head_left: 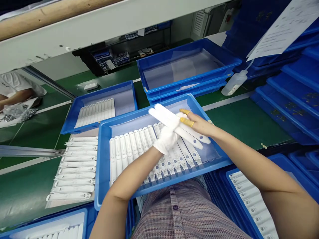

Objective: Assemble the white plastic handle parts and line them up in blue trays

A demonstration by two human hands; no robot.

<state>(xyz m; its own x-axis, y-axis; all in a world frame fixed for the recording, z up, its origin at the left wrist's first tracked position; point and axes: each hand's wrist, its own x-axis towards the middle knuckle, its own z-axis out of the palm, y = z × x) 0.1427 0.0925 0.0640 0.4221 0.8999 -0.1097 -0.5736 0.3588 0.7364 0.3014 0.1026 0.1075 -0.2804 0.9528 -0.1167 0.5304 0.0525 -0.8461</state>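
Observation:
My left hand (166,137), in a white glove, is closed around the middle of two long white plastic strips (164,115) held side by side over a blue tray (103,156). My right hand (199,124), bare with yellow finger cots on two fingers, grips the same strips from the right side. Beneath both hands the tray holds a row of several identical white strips (129,149) lying parallel on a clear liner.
Another blue tray (74,114) with white strips sits behind on the left, and loose strips (74,169) lie on a sheet beside it. Stacked blue trays (189,71), a white squeeze bottle (234,84) and more trays on the right. A person's arm (15,96) at far left.

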